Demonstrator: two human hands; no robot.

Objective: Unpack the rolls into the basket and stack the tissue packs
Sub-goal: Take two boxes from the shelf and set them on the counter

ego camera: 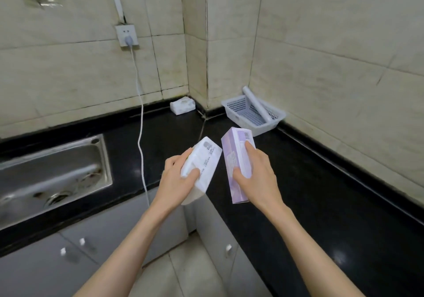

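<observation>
left hand [177,177] grips white pack [202,165], print unreadable; right hand [257,172] grips barcoded purple pack [238,159].

The pack [202,165] in my left hand [176,182] is white with fine grey print; the one [238,165] in my right hand [257,175] is pale lilac with a black barcode. Beyond them on the glossy black counter [321,193] sits a white mesh basket [254,115], holding what looks like a whitish-grey roll [257,103]. Left of the basket lies another white pack [182,105].
</observation>
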